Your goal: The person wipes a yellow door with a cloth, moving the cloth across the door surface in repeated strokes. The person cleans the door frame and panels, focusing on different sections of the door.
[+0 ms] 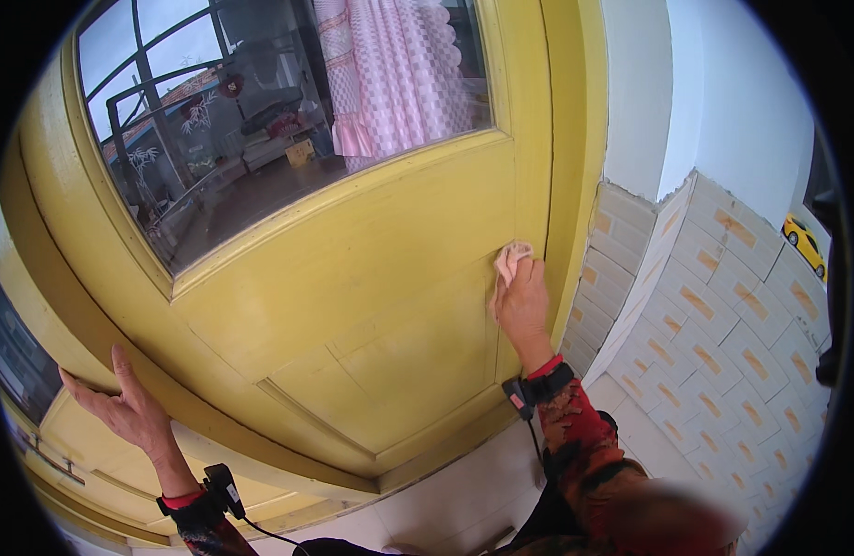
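A yellow painted door panel (399, 229) with a glass pane (260, 132) in its upper part fills the middle of the view. My right hand (523, 300) presses a bunched pale pink cloth (512, 260) against the panel, near its right side below the glass. Part of the cloth is hidden under my fingers. At the lower left, my left hand (131, 406) rests on the yellow frame post (72, 313), holding no object, thumb and fingers spread apart. Both wrists wear black straps with small devices and cables.
A pink checked curtain (399, 76) hangs behind the glass. To the right stands a wall with patterned tiles (719, 292) below white plaster. A yellow toy car (805, 246) sits on a ledge. Pale floor tiles (427, 518) lie below. Another yellow panel with a handle (55, 462) is at left.
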Action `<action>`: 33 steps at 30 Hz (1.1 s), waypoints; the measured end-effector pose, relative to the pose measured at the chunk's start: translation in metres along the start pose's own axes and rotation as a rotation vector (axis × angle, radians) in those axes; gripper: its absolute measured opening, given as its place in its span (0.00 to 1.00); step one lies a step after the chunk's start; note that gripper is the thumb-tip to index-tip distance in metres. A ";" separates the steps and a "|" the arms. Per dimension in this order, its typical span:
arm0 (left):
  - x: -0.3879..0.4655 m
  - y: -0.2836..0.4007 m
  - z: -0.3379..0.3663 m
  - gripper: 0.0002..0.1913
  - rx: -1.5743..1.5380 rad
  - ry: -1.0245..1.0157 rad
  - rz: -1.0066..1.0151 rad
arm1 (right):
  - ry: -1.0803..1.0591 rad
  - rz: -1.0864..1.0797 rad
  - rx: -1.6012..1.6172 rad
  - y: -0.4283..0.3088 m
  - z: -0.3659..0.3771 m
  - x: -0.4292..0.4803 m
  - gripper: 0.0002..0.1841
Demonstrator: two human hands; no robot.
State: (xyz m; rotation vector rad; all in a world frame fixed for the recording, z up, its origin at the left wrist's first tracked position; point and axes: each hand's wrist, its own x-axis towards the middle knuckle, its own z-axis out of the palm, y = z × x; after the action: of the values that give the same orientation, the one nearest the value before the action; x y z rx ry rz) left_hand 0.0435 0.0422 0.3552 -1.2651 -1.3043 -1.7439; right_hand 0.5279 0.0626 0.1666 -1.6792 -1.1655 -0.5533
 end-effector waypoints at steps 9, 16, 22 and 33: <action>-0.001 0.000 -0.001 0.41 -0.022 -0.019 0.024 | -0.195 0.147 0.079 0.029 -0.033 -0.044 0.21; 0.002 -0.005 -0.003 0.40 -0.024 -0.037 0.003 | 0.036 0.026 0.229 -0.011 -0.036 0.048 0.17; 0.004 -0.020 -0.003 0.43 -0.140 -0.057 -0.106 | -0.001 0.143 0.211 0.019 0.005 -0.020 0.18; 0.014 -0.045 -0.012 0.46 0.264 0.010 0.120 | -0.764 0.771 0.119 0.129 0.091 -0.221 0.28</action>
State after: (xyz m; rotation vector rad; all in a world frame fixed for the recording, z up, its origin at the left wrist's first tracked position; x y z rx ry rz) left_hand -0.0048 0.0463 0.3520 -1.1571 -1.3722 -1.4407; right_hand 0.5318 0.0391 -0.1033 -2.1114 -0.8934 0.6764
